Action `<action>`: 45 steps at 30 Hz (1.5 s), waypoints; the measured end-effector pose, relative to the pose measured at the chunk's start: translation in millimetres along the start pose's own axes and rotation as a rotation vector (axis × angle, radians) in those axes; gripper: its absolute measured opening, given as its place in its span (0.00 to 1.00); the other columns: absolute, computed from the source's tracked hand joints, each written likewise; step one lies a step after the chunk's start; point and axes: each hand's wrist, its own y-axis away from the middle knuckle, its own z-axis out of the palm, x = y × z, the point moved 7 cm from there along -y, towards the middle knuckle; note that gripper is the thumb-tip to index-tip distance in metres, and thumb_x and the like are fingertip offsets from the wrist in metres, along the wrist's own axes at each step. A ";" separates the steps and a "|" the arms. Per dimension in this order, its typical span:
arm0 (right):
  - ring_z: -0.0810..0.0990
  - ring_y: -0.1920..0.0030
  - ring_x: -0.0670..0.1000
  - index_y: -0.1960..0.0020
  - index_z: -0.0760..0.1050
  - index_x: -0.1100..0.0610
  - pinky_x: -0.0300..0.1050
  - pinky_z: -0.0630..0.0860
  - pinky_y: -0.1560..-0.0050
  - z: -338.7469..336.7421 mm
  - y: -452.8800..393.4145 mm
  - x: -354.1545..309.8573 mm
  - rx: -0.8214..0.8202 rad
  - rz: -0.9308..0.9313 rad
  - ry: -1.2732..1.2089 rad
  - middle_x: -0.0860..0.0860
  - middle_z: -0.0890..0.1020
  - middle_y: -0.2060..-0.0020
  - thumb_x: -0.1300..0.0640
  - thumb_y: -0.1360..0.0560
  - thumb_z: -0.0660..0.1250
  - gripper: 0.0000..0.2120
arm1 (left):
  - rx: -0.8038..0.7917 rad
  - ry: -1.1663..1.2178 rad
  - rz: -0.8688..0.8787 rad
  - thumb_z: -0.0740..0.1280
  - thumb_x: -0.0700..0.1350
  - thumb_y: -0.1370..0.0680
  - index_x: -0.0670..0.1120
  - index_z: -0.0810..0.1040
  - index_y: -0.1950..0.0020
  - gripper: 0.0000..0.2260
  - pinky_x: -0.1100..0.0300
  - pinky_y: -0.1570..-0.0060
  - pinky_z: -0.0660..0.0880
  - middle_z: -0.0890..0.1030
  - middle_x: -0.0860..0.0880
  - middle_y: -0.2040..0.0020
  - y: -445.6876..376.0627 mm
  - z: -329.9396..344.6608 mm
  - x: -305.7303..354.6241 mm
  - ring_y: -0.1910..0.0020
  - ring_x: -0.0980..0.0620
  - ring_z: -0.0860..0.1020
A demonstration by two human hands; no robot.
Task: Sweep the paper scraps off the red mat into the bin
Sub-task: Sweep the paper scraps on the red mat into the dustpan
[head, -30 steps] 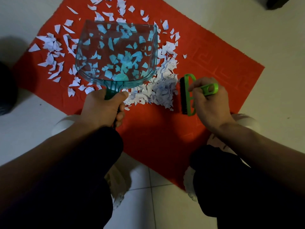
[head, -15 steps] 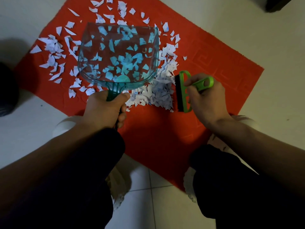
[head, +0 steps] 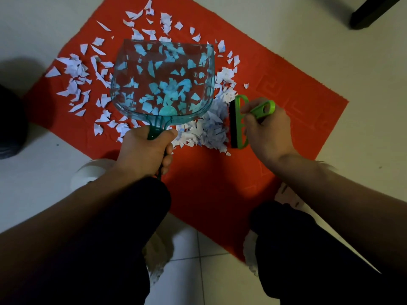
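A red mat (head: 220, 186) lies on the pale tiled floor, strewn with white paper scraps (head: 77, 84) on its left and far parts. My left hand (head: 145, 150) grips the handle of a clear teal dustpan (head: 163, 82), held over the mat with scraps showing through it. My right hand (head: 268, 133) holds a green hand brush (head: 239, 122) with black bristles. The bristles press against a heap of scraps (head: 211, 126) just right of the dustpan's handle.
A dark round object (head: 11, 122) sits at the left edge, partly cut off. A black furniture foot (head: 372, 12) stands at the top right. My knees in dark trousers (head: 132, 216) and white slippers (head: 92, 172) are at the mat's near edge.
My right hand has pushed the brush leftward, packing the scrap heap closer to the dustpan. The dustpan has stayed almost in place.
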 end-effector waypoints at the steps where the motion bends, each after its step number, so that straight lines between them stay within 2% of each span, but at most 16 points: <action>1: 0.80 0.57 0.58 0.52 0.77 0.52 0.54 0.77 0.56 -2.3 0.3 0.4 0.012 -0.010 0.002 0.57 0.81 0.57 0.57 0.26 0.61 0.07 | -0.004 0.001 -0.002 0.69 0.45 0.22 0.42 0.71 0.67 0.15 0.62 0.81 0.66 0.71 0.49 0.76 -0.1 0.2 0.1 0.81 0.53 0.67; 4: 0.81 0.57 0.57 0.54 0.76 0.49 0.57 0.78 0.55 -11.4 0.3 -0.1 0.054 -0.020 0.003 0.56 0.81 0.57 0.53 0.28 0.60 0.08 | -0.044 -0.024 0.001 0.69 0.45 0.22 0.42 0.70 0.69 0.17 0.61 0.79 0.66 0.71 0.46 0.75 -2.4 1.3 0.1 0.81 0.50 0.67; 7: 0.81 0.57 0.57 0.52 0.77 0.51 0.59 0.78 0.56 -19.2 -5.6 1.6 0.076 -0.032 0.031 0.56 0.81 0.56 0.52 0.28 0.60 0.09 | -0.078 -0.095 0.023 0.68 0.46 0.22 0.42 0.70 0.68 0.17 0.61 0.80 0.67 0.71 0.47 0.77 -3.4 0.4 2.9 0.81 0.51 0.68; 9: 0.80 0.56 0.58 0.53 0.76 0.50 0.55 0.78 0.57 -23.1 -12.9 -1.0 0.071 -0.046 0.044 0.57 0.80 0.55 0.55 0.27 0.61 0.06 | -0.086 -0.152 0.057 0.67 0.46 0.21 0.41 0.70 0.67 0.17 0.63 0.81 0.68 0.71 0.49 0.80 -3.3 -1.4 10.7 0.83 0.52 0.68; 13: 0.77 0.52 0.58 0.52 0.76 0.52 0.47 0.71 0.56 -28.8 -32.8 -7.8 0.074 -0.049 0.111 0.59 0.78 0.49 0.61 0.25 0.61 0.07 | -0.077 -0.208 0.120 0.66 0.46 0.20 0.40 0.70 0.68 0.18 0.65 0.81 0.67 0.71 0.47 0.80 -7.2 -9.4 27.7 0.84 0.52 0.67; 17: 0.78 0.51 0.60 0.52 0.77 0.53 0.54 0.76 0.51 -30.2 -46.5 -9.7 0.070 -0.023 0.146 0.60 0.79 0.49 0.62 0.25 0.60 0.08 | -0.069 -0.163 0.136 0.66 0.44 0.20 0.41 0.69 0.69 0.18 0.63 0.81 0.68 0.70 0.45 0.78 -12.1 -11.6 33.8 0.83 0.50 0.67; 20: 0.78 0.50 0.60 0.49 0.77 0.58 0.53 0.75 0.50 -29.4 -59.7 -8.2 0.072 -0.018 0.215 0.61 0.79 0.49 0.60 0.23 0.60 0.08 | -0.081 -0.128 0.124 0.66 0.44 0.21 0.42 0.69 0.69 0.18 0.61 0.79 0.68 0.71 0.45 0.77 -15.0 -6.9 30.2 0.81 0.48 0.67; 23: 0.77 0.50 0.61 0.46 0.77 0.61 0.52 0.72 0.51 -24.0 -70.4 -3.2 0.087 0.000 0.272 0.62 0.79 0.51 0.57 0.21 0.59 0.11 | -0.090 -0.114 0.115 0.67 0.45 0.21 0.42 0.69 0.70 0.18 0.60 0.79 0.67 0.71 0.45 0.78 -17.1 -3.6 23.5 0.81 0.48 0.68; 26: 0.78 0.51 0.61 0.45 0.77 0.60 0.47 0.68 0.57 -14.4 -72.9 -1.9 0.095 -0.002 0.306 0.62 0.80 0.51 0.55 0.20 0.59 0.12 | -0.103 -0.115 0.104 0.66 0.45 0.20 0.41 0.69 0.69 0.18 0.62 0.80 0.66 0.70 0.47 0.80 -15.3 -2.4 18.5 0.83 0.49 0.68; 31: 0.79 0.56 0.59 0.48 0.78 0.60 0.52 0.75 0.58 11.9 -56.8 -26.4 -0.022 -0.176 0.337 0.59 0.82 0.54 0.55 0.21 0.61 0.11 | -0.047 -0.043 0.067 0.67 0.45 0.21 0.41 0.69 0.70 0.19 0.61 0.79 0.66 0.70 0.47 0.80 -14.9 -9.9 7.0 0.82 0.48 0.67; 35: 0.77 0.61 0.56 0.49 0.78 0.61 0.44 0.66 0.64 5.2 -50.8 -30.7 -0.014 -0.177 0.271 0.55 0.80 0.59 0.57 0.21 0.61 0.09 | -0.025 -0.042 0.056 0.67 0.45 0.21 0.41 0.69 0.69 0.18 0.64 0.81 0.65 0.70 0.47 0.80 -13.6 -14.2 9.0 0.83 0.49 0.67; 37: 0.78 0.60 0.58 0.49 0.78 0.61 0.48 0.70 0.61 -6.3 -52.3 -26.5 0.030 -0.167 0.285 0.57 0.81 0.58 0.57 0.21 0.61 0.09 | -0.018 -0.049 0.066 0.67 0.45 0.21 0.40 0.69 0.68 0.18 0.65 0.82 0.64 0.69 0.47 0.81 -12.1 -15.5 12.4 0.85 0.51 0.67; 40: 0.79 0.56 0.59 0.48 0.78 0.59 0.50 0.74 0.58 -17.9 -55.6 -17.4 0.073 -0.161 0.322 0.56 0.80 0.55 0.57 0.21 0.61 0.09 | -0.019 -0.041 0.073 0.67 0.45 0.21 0.40 0.68 0.68 0.18 0.64 0.82 0.65 0.69 0.47 0.81 -12.0 -16.0 13.0 0.84 0.51 0.66; 42: 0.78 0.53 0.60 0.46 0.77 0.59 0.50 0.72 0.56 -15.4 -56.6 -10.6 0.067 -0.172 0.369 0.58 0.79 0.51 0.57 0.21 0.62 0.09 | -0.026 -0.057 0.079 0.67 0.45 0.21 0.40 0.68 0.68 0.18 0.64 0.81 0.65 0.69 0.47 0.81 -11.7 -15.4 11.0 0.84 0.50 0.66; 45: 0.77 0.54 0.60 0.45 0.78 0.59 0.46 0.68 0.59 -1.2 -52.1 -10.1 0.004 -0.208 0.402 0.59 0.78 0.50 0.57 0.21 0.62 0.09 | -0.035 -0.077 0.074 0.66 0.45 0.21 0.39 0.69 0.68 0.18 0.63 0.81 0.65 0.69 0.46 0.81 -10.5 -13.3 7.1 0.84 0.49 0.66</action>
